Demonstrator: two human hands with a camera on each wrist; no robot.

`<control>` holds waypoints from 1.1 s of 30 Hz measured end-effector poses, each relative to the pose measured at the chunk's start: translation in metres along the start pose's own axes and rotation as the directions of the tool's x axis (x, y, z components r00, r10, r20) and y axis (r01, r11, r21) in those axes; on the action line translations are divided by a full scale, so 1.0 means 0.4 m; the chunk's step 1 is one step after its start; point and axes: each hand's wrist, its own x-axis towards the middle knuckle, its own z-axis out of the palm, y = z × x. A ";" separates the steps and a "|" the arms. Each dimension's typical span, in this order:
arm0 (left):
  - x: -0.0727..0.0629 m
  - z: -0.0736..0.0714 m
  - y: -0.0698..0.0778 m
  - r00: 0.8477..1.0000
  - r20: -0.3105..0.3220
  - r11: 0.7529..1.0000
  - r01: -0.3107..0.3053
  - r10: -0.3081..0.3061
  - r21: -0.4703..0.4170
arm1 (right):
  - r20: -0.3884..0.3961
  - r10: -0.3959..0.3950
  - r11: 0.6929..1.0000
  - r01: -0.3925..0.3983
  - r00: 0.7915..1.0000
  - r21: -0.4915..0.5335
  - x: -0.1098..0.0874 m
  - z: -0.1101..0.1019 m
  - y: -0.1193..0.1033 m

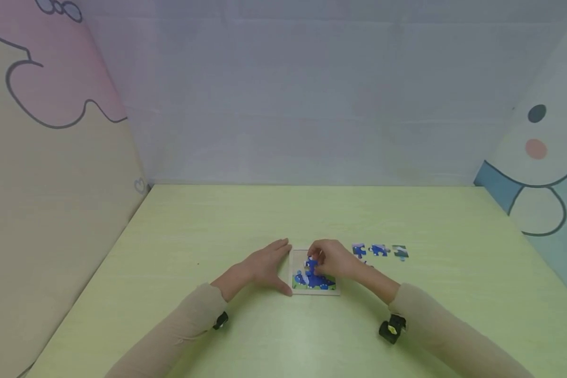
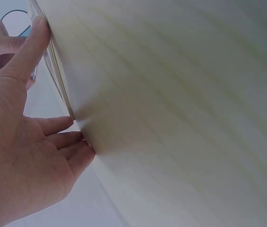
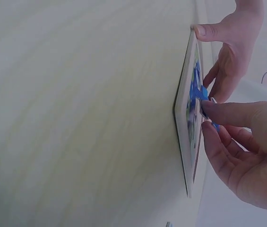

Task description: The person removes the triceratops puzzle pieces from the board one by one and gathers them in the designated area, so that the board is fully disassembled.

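Note:
A small jigsaw puzzle in a pale wooden frame (image 1: 315,294) lies flat on the table, its lower part filled with a blue dinosaur picture (image 1: 315,281). My left hand (image 1: 266,265) rests along the frame's left side with fingers spread; in the left wrist view its thumb and fingertips touch the frame's edge. My right hand (image 1: 334,258) pinches a blue puzzle piece (image 1: 312,263) between thumb and fingers over the middle of the frame. In the right wrist view that piece is tilted against the board, partly hidden by the fingers.
Right of the frame lie several loose pieces, among them a blue one (image 1: 359,250), another blue one (image 1: 379,250) and a grey-green one (image 1: 400,251). One more is partly covered by the right hand. A pale wall (image 1: 312,105) stands behind the table (image 1: 264,336).

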 end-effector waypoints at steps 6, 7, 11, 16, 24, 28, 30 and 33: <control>0.000 -0.001 0.001 1.000 0.003 1.000 0.003 -0.003 0.012 | -0.005 -0.012 0.999 0.012 1.000 0.052 -0.015 0.000 0.005; 0.000 -0.002 0.001 1.000 0.003 1.000 0.004 -0.004 0.013 | -0.006 -0.016 0.998 0.016 1.000 0.060 -0.017 -0.001 0.006; 0.000 -0.002 0.002 1.000 0.004 1.000 0.007 -0.007 0.016 | -0.016 -0.035 0.994 0.037 0.999 0.101 -0.022 -0.001 0.013; 0.002 -0.001 0.000 1.000 0.006 1.000 0.002 -0.002 0.018 | -0.025 -0.023 0.986 0.027 0.999 0.166 -0.021 0.000 0.026; 0.002 0.003 0.000 1.000 0.000 1.000 -0.004 0.004 0.016 | -0.032 0.022 0.973 -0.015 0.999 0.228 -0.018 0.000 0.037; 0.001 0.002 0.001 1.000 0.002 1.000 0.001 -0.001 0.014 | -0.004 0.052 0.960 -0.049 0.999 0.274 -0.023 -0.009 0.040; 0.002 0.002 0.000 1.000 0.002 1.000 0.003 -0.003 0.020 | 0.007 0.070 0.953 -0.069 0.998 0.294 -0.027 -0.016 0.044; 0.001 0.003 0.000 1.000 -0.001 1.000 0.003 -0.003 0.030 | 0.006 0.080 0.948 -0.079 0.997 0.308 -0.034 -0.029 0.053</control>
